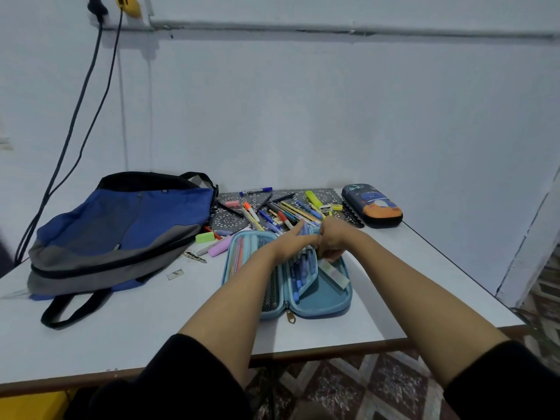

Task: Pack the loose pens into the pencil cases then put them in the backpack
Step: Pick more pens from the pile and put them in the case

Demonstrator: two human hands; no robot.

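The packing step is judged to be in hand: the light-blue pencil case (325, 294) lies opened like a book in the middle of the white table (151, 322), and a row of blue pens (300, 274) is seen tucked under its centre flap. The left hand (289, 244) is laid over the far end of the case with its fingers mostly straight, the forefinger reaching towards the loose pens (281, 212). The right hand (331, 241) is held just beside it with fingers curled downward; whether a pen is pinched there cannot be told.

Many pens and highlighters are heaped on the patterned mat (224, 218) just beyond the case, so the task is judged to be far from finished. For the next move, a pen would need to be lifted from the heap, turned parallel to those already stowed, and slid in.

The open case's long axis runs from the near table edge towards the wall, with the zip pull (292, 318) at the near end; the stowed pens lie along that axis. The loose pens are fanned in mixed directions, mostly diagonal. A closed dark cartoon-printed pencil case (372, 206) lies at the far right, and the blue-and-grey backpack (121, 228) lies flat at the left, well apart from both hands
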